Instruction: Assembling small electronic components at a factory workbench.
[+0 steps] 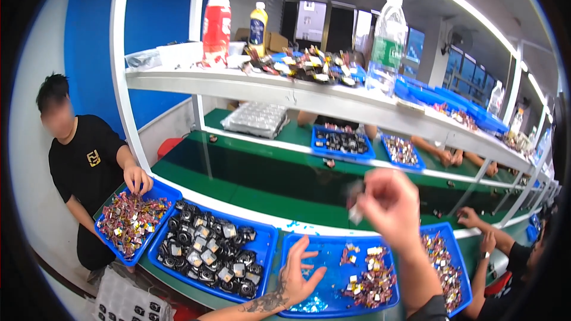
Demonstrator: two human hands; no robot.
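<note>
A long green workbench (250, 187) is running across the view, with a white shelf (297, 92) curving above it. Along its near edge blue trays are sitting side by side. The middle blue tray (333, 249) is lying directly under both of the person's hands. To its left another blue tray (264, 244) is holding a heap of black round parts (208, 249), and at the bench's left end a co-worker in a black shirt (83, 160) is reaching into a further tray of small coloured pieces (128, 220).

In the middle tray a pile of small coloured pieces (372, 279) is gathering toward the right near corner, with a few scattered toward the centre.

The left hand (297, 276) is hovering over the tray's left half, fingers spread and released, holding nothing. The pile is lying just to its right, so this hand is the nearer one.

The right hand (389, 202) is being held up well above the tray, blurred, fingers pinching a small pale piece (355, 213) at their tips. The pile is lying below it, toward the person.
</note>
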